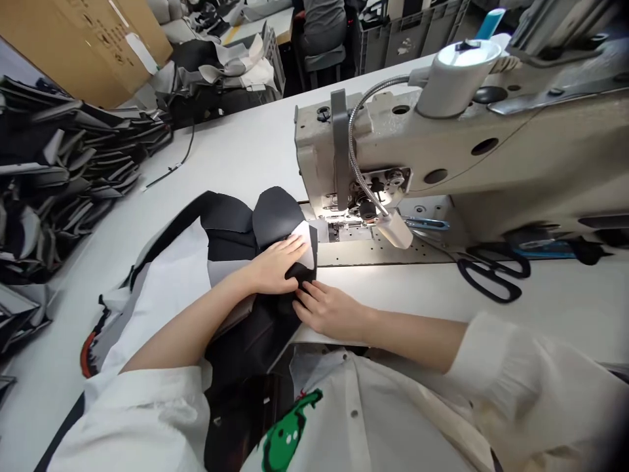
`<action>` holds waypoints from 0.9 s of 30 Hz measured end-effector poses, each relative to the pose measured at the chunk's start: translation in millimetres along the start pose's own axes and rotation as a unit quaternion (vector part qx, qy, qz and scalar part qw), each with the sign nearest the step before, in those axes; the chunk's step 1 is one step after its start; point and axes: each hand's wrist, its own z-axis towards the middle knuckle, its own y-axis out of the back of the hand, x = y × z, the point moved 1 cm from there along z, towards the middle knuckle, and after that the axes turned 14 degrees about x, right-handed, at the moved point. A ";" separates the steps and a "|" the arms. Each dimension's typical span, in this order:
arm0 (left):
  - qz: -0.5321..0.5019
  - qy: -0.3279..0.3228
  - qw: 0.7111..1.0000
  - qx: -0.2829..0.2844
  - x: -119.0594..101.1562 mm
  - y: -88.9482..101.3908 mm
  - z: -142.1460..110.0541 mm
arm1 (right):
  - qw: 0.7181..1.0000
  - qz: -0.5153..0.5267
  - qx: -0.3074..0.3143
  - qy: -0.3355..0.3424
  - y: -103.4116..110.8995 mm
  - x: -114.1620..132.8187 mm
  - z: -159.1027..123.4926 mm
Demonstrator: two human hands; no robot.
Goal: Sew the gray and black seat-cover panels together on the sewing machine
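A sewn panel of black, grey and white fabric (179, 282) lies on the table to the left of the sewing machine (354, 151). My left hand (278, 265) rests flat on it, fingers stretched over a white patch (305, 246) below a rounded dark grey flap (278, 213). Close by, my right hand (329, 311) has its fingertips closed on the black edge of the same panel; its thumb is partly hidden. The panel's edge lies just left of the lit needle area (339, 229), and part of the panel hangs toward my lap.
Black-handled scissors (494, 269) lie right of the needle area, with blue-handled snips (427, 223) on the machine bed. Stacks of cut pieces (63, 164) fill the left side, near a cardboard box (88, 49). A seated person (324, 26) is at the back.
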 end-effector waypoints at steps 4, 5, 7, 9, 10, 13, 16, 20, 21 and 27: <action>-0.030 -0.024 0.995 -0.094 -32.9 1.4 20.0 | 0.999 0.031 -0.012 -0.014 4.8 -2.1 -34.9; -0.026 0.006 0.992 -0.120 -39.2 0.4 25.8 | 0.999 0.046 -0.007 -0.023 5.0 -2.1 -37.6; 0.002 0.081 0.985 -0.155 -48.2 -2.5 35.2 | 0.996 0.073 0.001 -0.047 5.0 -1.5 -37.7; 0.034 0.124 0.979 -0.159 -52.6 -5.3 41.0 | 0.994 0.083 0.006 -0.066 5.4 -0.5 -35.2; 0.042 0.130 0.978 -0.155 -52.9 -6.3 42.5 | 0.994 0.083 0.009 -0.069 5.8 -0.2 -34.4; 0.058 0.090 0.986 -0.126 -48.4 -7.4 44.5 | 0.996 0.078 0.020 -0.036 7.0 -1.9 -36.7; 0.081 0.034 0.990 -0.107 -40.8 -6.0 46.3 | 0.997 0.078 0.020 0.003 7.0 -6.4 -43.2; 0.120 0.040 0.984 -0.122 -37.0 -1.8 50.2 | 0.997 0.072 0.003 0.002 4.9 -8.3 -48.6; 0.128 0.061 0.981 -0.132 -37.2 -0.8 51.1 | 0.997 0.073 -0.003 -0.003 4.2 -7.6 -49.1; 0.111 0.082 0.977 -0.159 -37.7 -3.1 56.4 | 0.995 0.091 -0.018 -0.026 2.4 -3.1 -49.5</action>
